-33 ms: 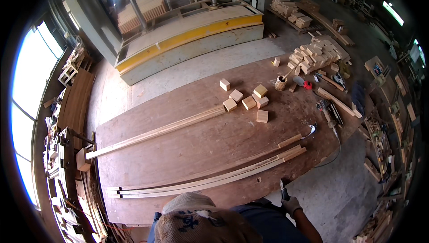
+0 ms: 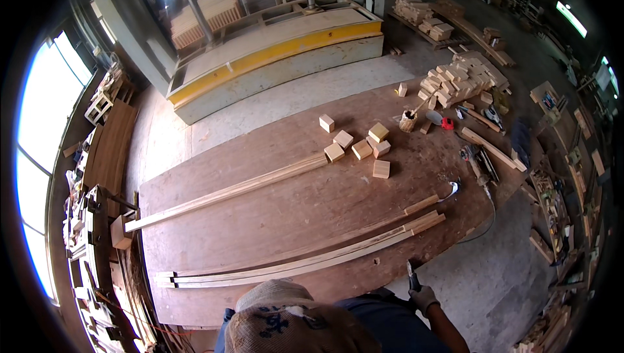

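Observation:
At the lower right, my gloved right hand (image 2: 425,298) is closed around a dark-handled tool (image 2: 414,279) with a narrow pale tip; its exact kind is unclear. The tool points up toward the near right edge of the brown worktable (image 2: 260,220). Beyond it, long wooden strips (image 2: 292,259) lie side by side along the near part of the table, with shorter pieces at both ends. A short wooden stick (image 2: 421,205) rests just past their right end. My left hand does not show; a woven cap (image 2: 279,314) and dark blue clothing fill the bottom middle.
Another long strip (image 2: 227,192) crosses the table toward several loose wooden blocks (image 2: 362,149). At the far right are a block pile (image 2: 465,80), a red tape measure (image 2: 448,123) and a corded power tool (image 2: 478,166). A yellow-banded machine bed (image 2: 279,61) stands behind.

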The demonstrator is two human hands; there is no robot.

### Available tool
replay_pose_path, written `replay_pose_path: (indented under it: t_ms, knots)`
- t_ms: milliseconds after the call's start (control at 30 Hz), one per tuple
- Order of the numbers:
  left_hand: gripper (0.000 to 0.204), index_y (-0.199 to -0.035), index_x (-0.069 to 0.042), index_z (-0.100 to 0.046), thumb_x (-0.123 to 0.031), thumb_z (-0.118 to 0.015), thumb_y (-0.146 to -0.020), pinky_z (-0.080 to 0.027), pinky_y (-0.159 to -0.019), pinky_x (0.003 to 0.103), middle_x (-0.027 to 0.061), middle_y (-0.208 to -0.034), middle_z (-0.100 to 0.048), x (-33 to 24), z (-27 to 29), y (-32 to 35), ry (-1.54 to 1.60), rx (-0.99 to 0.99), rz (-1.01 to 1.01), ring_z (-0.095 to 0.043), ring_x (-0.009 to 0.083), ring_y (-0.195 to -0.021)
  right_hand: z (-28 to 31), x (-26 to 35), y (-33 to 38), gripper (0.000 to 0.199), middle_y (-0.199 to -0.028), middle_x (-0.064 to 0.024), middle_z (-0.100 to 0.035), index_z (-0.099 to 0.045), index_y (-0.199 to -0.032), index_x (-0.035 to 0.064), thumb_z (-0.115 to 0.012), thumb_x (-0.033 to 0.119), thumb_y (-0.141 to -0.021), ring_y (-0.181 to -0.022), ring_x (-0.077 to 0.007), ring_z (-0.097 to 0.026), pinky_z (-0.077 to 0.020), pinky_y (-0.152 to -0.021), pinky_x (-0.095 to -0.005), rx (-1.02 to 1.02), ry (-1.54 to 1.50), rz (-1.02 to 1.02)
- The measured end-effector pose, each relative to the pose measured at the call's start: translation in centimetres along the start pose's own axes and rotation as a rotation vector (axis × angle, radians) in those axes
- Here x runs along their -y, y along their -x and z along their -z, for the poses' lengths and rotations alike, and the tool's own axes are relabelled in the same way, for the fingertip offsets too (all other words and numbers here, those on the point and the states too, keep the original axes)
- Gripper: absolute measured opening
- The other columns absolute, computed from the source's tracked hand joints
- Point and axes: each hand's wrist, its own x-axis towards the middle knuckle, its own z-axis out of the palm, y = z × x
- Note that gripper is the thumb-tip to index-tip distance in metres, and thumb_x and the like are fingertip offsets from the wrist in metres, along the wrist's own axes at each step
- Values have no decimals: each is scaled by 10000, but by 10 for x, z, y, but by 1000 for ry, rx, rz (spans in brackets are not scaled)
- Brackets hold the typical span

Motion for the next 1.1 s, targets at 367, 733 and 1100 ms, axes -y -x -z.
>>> replay_pose_path:
  t_ms: [367,733,1100]
  knots:
    - [223,-997,-73,-725,-259,-611,-1042,-571,-637,367,95,-801,-697,16,21,13,-55,-30,137,-696,184,-709,-2,-24,-19,298,-740,-122,-728,-724,-959,-17,-682,275,-920,-620,-237,-706,-549,-585,-400,6,55,-20]
    - [510,-1294,-33,-666,-350,-750,-904,-537,-961,466,208,-1148,-719,95,102,234,-1565,-287,1363,-681,394,-1067,-8,-25,-20,317,-751,-118,-734,-722,-979,-18,-680,291,-919,-630,-229,-706,-552,-593,-386,31,22,-4]
    - [793,-1395,-21,-556,-554,-747,-840,-357,-1125,539,204,-1388,-584,90,96,368,-1901,-205,1433,-501,401,-1327,-1,-20,-16,286,-761,-117,-728,-712,-989,-32,-669,244,-928,-622,-221,-699,-550,-583,-382,47,-6,-30]
